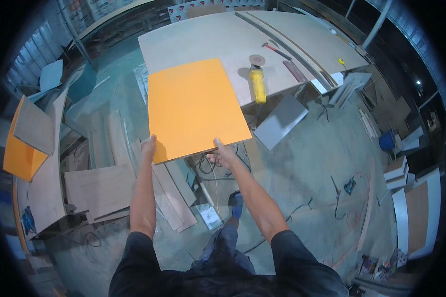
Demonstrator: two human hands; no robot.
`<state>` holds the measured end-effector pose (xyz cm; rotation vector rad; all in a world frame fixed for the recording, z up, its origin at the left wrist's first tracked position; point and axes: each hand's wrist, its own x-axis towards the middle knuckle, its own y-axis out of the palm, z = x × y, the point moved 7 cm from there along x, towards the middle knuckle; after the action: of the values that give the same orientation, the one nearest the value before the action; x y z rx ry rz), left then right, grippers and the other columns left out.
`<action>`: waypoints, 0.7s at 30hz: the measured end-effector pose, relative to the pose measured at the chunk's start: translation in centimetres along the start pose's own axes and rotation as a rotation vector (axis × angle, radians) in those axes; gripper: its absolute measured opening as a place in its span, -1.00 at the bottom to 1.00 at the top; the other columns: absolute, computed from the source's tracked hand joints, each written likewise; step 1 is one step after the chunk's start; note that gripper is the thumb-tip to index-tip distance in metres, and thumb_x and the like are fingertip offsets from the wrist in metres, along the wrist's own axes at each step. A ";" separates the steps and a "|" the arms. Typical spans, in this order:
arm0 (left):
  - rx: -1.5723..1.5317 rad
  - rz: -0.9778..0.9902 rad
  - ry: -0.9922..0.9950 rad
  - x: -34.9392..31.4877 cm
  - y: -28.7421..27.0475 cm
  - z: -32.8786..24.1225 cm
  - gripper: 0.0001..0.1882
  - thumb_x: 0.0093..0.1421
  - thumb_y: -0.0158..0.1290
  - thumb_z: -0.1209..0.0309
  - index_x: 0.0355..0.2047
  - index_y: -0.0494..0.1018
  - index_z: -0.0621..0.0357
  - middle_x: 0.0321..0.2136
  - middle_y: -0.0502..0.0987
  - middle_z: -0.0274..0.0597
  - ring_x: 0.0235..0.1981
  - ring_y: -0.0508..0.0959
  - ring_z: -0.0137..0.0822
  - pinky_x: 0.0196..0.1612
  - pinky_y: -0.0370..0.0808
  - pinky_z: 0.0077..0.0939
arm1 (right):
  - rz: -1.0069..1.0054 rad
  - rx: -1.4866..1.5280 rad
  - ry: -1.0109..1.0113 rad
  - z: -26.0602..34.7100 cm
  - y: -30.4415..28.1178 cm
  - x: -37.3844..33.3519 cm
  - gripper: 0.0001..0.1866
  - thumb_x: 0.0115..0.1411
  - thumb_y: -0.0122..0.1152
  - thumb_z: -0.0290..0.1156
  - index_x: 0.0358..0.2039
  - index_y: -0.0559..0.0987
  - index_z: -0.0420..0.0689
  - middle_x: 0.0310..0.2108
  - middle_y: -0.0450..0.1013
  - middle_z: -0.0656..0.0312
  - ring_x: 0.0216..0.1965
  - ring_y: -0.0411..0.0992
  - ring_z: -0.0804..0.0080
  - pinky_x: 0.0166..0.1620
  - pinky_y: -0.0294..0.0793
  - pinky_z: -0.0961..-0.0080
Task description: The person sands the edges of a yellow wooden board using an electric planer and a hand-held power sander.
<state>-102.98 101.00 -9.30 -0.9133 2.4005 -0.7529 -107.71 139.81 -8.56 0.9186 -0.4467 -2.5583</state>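
A flat orange panel [195, 106] is held out in front of me, its far part over the workbench [183, 44]. My left hand [148, 147] grips its near left corner, thumb on top and fingers hidden beneath. Along the near edge, right of the middle, my right hand [223, 154] holds it with the thumb above and fingers curled below. To the panel's right a yellow angle grinder [257, 85] with a round disc lies at the bench's near edge. Beyond the grinder is a hammer [276, 51] with a dark and red handle.
Long strips [287, 47] lie across the bench. A grey panel [281, 122] leans below its edge. Boards [99, 190] stand at left, near another orange panel [20, 143]. Cables [302, 208] trail over the floor, and a blue bucket [387, 140] stands at right.
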 end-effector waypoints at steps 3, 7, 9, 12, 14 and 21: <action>0.215 -0.113 0.032 2.4 2.3 -1.9 -0.16 0.33 -0.08 -0.25 -0.06 0.56 0.51 0.04 0.54 0.38 0.11 0.55 0.21 0.15 0.47 -0.09 | 0.038 -0.149 0.040 3.5 -2.3 1.3 -0.43 0.42 0.04 0.11 0.13 0.42 -0.14 -0.16 0.59 0.02 -0.40 0.61 0.33 -0.45 0.58 0.44; 0.386 -0.240 -0.001 5.3 0.2 -2.3 -0.24 0.36 -0.09 -0.19 -0.05 0.58 0.43 0.01 0.58 0.28 0.07 0.55 0.22 0.13 0.47 -0.02 | 0.196 -0.530 0.180 9.9 -3.7 2.4 -0.46 0.39 0.12 0.09 -0.14 0.54 -0.24 -0.44 0.60 0.06 -0.52 0.58 0.38 -0.52 0.55 0.45; 0.414 -0.219 -0.034 3.5 0.6 -4.3 -0.28 0.37 -0.09 -0.17 -0.07 0.60 0.38 -0.05 0.60 0.26 0.02 0.57 0.24 0.09 0.48 0.01 | 0.057 -0.675 -0.044 15.0 -6.9 1.8 -0.49 0.35 0.20 0.04 -0.36 0.59 -0.25 -0.57 0.57 0.12 -0.60 0.54 0.43 -0.53 0.53 0.48; 0.477 -0.214 -0.028 2.5 0.5 -7.7 -0.33 0.38 -0.09 -0.15 -0.11 0.63 0.30 -0.14 0.63 0.25 -0.06 0.60 0.25 0.03 0.50 0.05 | -0.583 -0.857 -0.689 27.5 -15.4 3.1 -0.52 0.20 0.37 -0.01 -0.44 0.60 -0.26 -0.51 0.59 0.13 -0.48 0.57 0.22 -0.33 0.57 0.23; 0.470 -0.257 -0.077 2.3 0.1 -9.3 -0.35 0.38 -0.09 -0.14 -0.14 0.65 0.26 -0.19 0.64 0.24 -0.11 0.62 0.25 -0.01 0.51 0.07 | -0.917 -1.026 -0.784 31.8 -16.8 6.0 -0.33 0.08 0.40 0.20 -0.32 0.64 -0.32 -0.36 0.62 0.03 -0.29 0.61 0.05 -0.22 0.59 0.12; 0.492 -0.364 -0.044 1.6 4.0 -11.8 -0.35 0.37 -0.10 -0.20 0.12 0.54 0.07 0.15 0.47 0.11 0.14 0.46 0.19 0.11 0.45 0.10 | -0.466 -1.156 -0.245 35.3 -18.9 18.4 -0.26 -0.12 0.43 0.06 -0.13 0.66 -0.38 -0.18 0.62 -0.20 -0.15 0.63 -0.07 -0.12 0.62 0.12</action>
<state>-112.77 106.18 -3.43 -1.1397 1.8897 -1.3650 -148.69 153.73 -0.33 0.2633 1.2113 -2.6339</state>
